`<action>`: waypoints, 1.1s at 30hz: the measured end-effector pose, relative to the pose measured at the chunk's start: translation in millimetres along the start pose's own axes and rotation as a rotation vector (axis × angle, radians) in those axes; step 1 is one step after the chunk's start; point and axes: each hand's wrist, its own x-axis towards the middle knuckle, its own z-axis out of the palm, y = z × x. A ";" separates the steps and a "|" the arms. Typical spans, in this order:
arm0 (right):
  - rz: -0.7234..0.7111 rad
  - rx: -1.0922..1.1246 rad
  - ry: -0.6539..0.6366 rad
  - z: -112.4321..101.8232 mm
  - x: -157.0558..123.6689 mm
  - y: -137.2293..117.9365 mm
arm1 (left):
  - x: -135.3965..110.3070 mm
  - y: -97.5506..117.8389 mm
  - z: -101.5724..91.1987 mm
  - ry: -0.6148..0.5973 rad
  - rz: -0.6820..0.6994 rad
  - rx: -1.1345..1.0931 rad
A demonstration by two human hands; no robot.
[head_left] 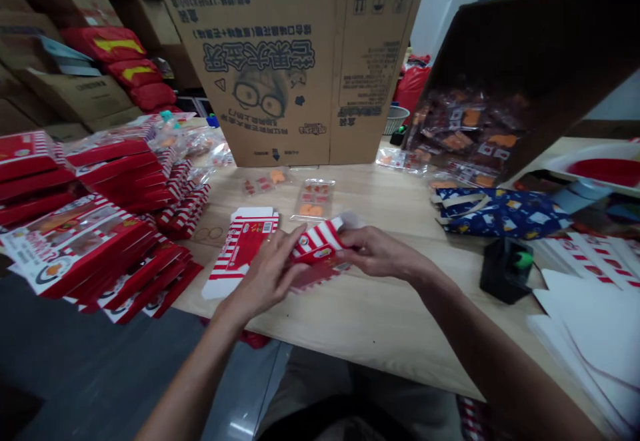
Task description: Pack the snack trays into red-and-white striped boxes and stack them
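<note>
Between my two hands is a small red-and-white striped carton [316, 242], tilted above the table. My left hand [273, 264] is closed on its left side, thumb at the front. On the right end, my right hand [367, 249] pinches the carton near a raised flap. A flat red carton [245, 244] with striped edges lies on the table just left of my left hand. Behind the held carton sits a clear packet [314, 199] with red and orange pieces. Another clear packet [265, 180] lies beyond it to the left.
Stacks of red cartons [95, 241] crowd the left side. A large cardboard box [285, 74] stands at the back. An open box on its side holds candy packets [465, 128]. At right are a blue patterned pouch [500, 211], a black tape dispenser [507, 269] and white sheets [595, 328].
</note>
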 end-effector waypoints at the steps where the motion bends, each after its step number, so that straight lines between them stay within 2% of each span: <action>1: 0.005 0.070 -0.023 1.5 -2.7 -1.5 | 4.3 6.8 10.8 -0.002 0.002 -0.011; 4: 0.066 0.209 -0.011 3.5 -10.3 -8.4 | 14.6 25.7 40.2 0.033 0.000 -0.103; 6: 0.013 0.150 0.119 1.9 -16.9 -13.5 | 20.0 33.5 52.4 0.065 -0.034 -0.213; 7: -0.039 0.083 0.242 1.1 -20.8 -15.2 | 22.9 35.9 56.0 0.102 -0.073 -0.269; 9: -0.081 -0.038 0.659 2.3 -28.9 -14.3 | 29.6 39.9 59.6 0.248 -0.207 -0.372; 11: 0.003 -0.006 1.100 9.1 -34.9 -5.7 | 37.1 45.7 61.5 0.432 -0.356 -0.471; 12: 0.073 0.105 1.220 14.4 -36.1 1.2 | 40.6 50.1 62.7 0.499 -0.411 -0.525; 13: 0.142 0.263 1.256 20.4 -35.9 9.1 | 43.5 55.4 64.5 0.527 -0.448 -0.582; 16: 0.273 0.696 1.151 35.6 -28.2 30.7 | 48.0 73.8 72.2 0.453 -0.457 -0.722; 19: 0.321 0.841 1.180 37.6 -18.4 39.6 | 49.6 85.4 77.3 0.371 -0.432 -0.767; 21: 0.348 0.886 1.144 33.1 -14.4 39.8 | 52.0 86.6 77.1 0.357 -0.443 -0.770; 24: 0.373 0.902 1.057 25.6 -9.7 40.9 | 56.9 85.0 74.1 0.374 -0.455 -0.746; 26: 0.371 0.893 1.071 21.7 -5.4 46.7 | 58.8 86.4 73.7 0.386 -0.437 -0.726; 30: 0.520 0.686 1.261 13.2 3.4 69.4 | 55.6 91.3 86.1 0.338 -0.392 -0.783; 33: 0.647 0.510 1.330 7.5 5.9 84.6 | 48.0 86.5 106.3 0.327 -0.400 -0.658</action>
